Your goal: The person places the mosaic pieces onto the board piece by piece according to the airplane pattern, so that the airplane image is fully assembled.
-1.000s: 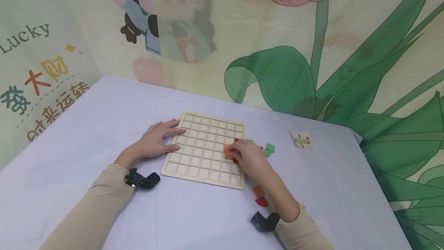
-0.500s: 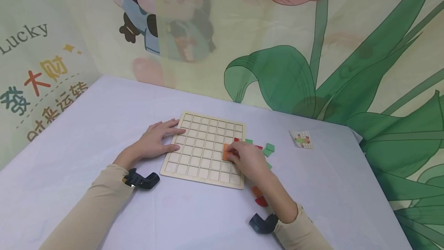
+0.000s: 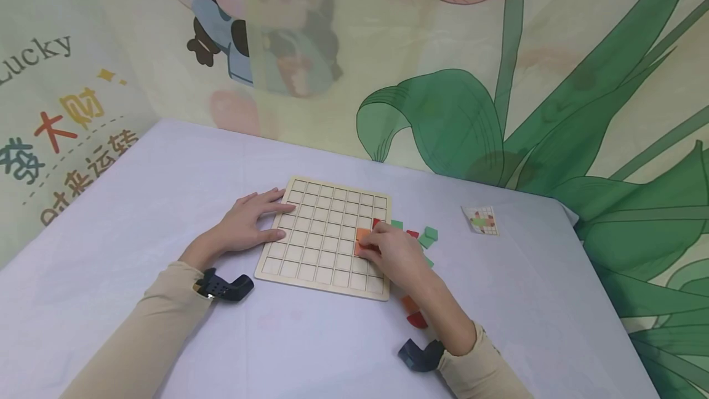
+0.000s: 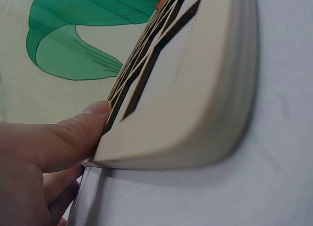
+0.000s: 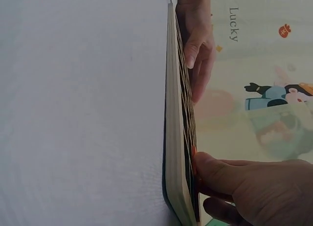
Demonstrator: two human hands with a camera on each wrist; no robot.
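Observation:
A wooden grid board lies flat on the white table. My left hand rests on its left edge, fingers spread; in the left wrist view the thumb lies on the board's rim. Over the board's right side, my right hand pinches an orange tile at a grid cell. Another orange tile sits just above it, and a red piece shows beyond the fingers. In the right wrist view the thumb touches orange at the board surface; the palm side hides the rest.
Loose green tiles and a red one lie right of the board. An orange piece and a red rounded piece lie near the right forearm. A small pattern card is farther right.
My right fingertips have shifted slightly over the orange tiles, and the two tiles now show more separately. The left hand keeps its place on the board edge.

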